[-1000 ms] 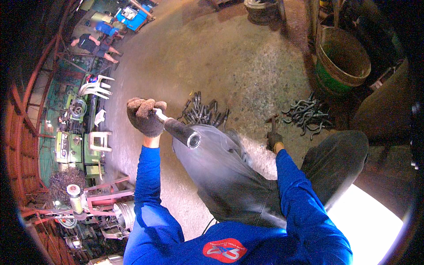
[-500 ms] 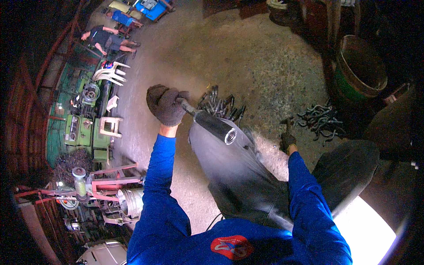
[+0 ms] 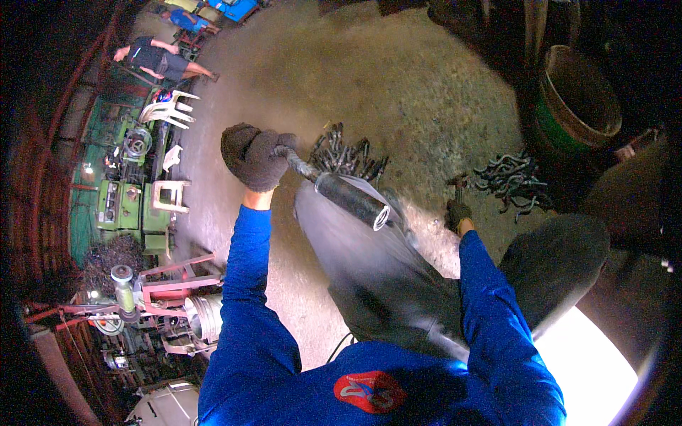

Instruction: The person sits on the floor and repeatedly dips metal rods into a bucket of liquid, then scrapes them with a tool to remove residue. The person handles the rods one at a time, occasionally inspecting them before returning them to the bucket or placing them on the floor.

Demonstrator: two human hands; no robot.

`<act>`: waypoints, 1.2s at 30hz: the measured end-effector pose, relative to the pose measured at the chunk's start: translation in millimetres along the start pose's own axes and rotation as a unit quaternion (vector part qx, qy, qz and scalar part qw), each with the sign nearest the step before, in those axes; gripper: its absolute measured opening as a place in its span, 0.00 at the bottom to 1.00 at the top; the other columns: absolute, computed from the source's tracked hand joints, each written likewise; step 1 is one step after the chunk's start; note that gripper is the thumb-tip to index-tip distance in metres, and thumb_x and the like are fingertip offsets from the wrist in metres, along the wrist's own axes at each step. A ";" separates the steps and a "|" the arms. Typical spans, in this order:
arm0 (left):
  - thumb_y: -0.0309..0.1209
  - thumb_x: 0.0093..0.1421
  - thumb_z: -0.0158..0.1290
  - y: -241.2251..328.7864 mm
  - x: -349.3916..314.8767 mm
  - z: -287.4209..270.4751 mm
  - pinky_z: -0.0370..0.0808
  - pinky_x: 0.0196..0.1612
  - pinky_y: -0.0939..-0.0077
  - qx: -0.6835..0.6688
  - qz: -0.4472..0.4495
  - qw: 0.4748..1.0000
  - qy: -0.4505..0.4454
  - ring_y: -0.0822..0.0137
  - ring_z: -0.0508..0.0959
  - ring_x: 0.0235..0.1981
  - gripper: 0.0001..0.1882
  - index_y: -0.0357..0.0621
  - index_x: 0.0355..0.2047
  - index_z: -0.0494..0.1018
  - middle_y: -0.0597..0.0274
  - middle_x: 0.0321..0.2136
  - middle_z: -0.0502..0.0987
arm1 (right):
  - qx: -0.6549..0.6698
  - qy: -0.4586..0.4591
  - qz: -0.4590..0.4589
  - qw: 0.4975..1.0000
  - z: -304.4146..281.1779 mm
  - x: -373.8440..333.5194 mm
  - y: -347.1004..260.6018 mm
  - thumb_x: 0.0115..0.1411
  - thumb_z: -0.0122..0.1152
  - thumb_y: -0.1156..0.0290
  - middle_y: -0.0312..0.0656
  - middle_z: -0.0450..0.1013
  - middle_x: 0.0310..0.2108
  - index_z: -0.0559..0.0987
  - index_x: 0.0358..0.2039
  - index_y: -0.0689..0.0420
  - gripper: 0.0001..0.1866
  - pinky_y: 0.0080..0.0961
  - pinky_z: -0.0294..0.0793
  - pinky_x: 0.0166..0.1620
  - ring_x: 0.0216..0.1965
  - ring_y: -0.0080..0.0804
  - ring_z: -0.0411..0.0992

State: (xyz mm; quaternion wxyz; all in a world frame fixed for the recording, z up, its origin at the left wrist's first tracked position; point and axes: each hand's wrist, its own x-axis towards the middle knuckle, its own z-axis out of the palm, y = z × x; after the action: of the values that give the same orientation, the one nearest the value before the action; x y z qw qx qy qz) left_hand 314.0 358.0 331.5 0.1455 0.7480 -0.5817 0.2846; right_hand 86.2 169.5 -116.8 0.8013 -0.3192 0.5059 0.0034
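My left hand (image 3: 252, 157), in a dark knit glove, is closed around a twisted metal rod (image 3: 302, 165). At the rod's far end sits a dark metal cylinder (image 3: 349, 199), its hollow end facing right, over my left leg. My right hand (image 3: 457, 214), gloved too, is closed on a hammer (image 3: 459, 187) held low, head up. Just left of a pile of bent, S-shaped metal pieces (image 3: 513, 182) is that hammer. Beyond my left knee lies a bundle of short dark metal rods (image 3: 346, 152).
A green drum (image 3: 561, 128) stands at the right. Along the left are white plastic chairs (image 3: 170, 110), a green lathe-like machine (image 3: 121, 202), and a red metal frame (image 3: 181, 287). Two people are at the upper left, one in dark clothes (image 3: 160, 58).
My left hand has shifted a little left and up, and more of the twisted rod shows. The cylinder's open end has swung slightly right. The whole view has drifted slightly.
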 end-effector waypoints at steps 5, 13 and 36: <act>0.22 0.42 0.60 11.8 21.4 11.2 0.69 0.26 0.68 -0.108 -0.002 0.993 0.048 0.62 0.73 0.23 0.07 0.44 0.23 0.74 0.59 0.20 0.73 | -0.145 0.009 -0.084 0.986 -33.7 44.2 7.6 0.56 0.54 0.59 0.34 0.61 0.12 0.70 0.22 0.49 0.11 0.32 0.58 0.13 0.11 0.30 0.61; 0.30 0.37 0.63 -22.2 -1.2 23.4 0.63 0.26 0.64 0.075 0.069 0.991 0.093 0.55 0.67 0.22 0.11 0.52 0.15 0.69 0.64 0.16 0.66 | -0.031 0.050 -0.016 0.998 1.6 -18.5 -18.8 0.55 0.55 0.61 0.35 0.61 0.11 0.71 0.20 0.50 0.10 0.32 0.58 0.14 0.10 0.31 0.61; 0.34 0.66 0.36 53.2 26.5 67.3 0.70 0.34 0.69 -0.908 -0.210 0.339 0.131 0.61 0.69 0.33 0.11 0.47 0.42 0.67 0.66 0.31 0.68 | 0.037 -0.037 -0.009 0.999 -7.1 16.3 10.7 0.57 0.49 0.58 0.33 0.59 0.10 0.68 0.17 0.44 0.13 0.36 0.56 0.14 0.09 0.31 0.58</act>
State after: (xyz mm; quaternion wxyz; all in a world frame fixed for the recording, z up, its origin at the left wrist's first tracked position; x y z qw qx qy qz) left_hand 284.9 285.3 287.7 0.8644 0.2063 -0.2788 -0.3640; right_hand 84.9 169.1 -137.6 0.8309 -0.2934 0.4727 -0.0103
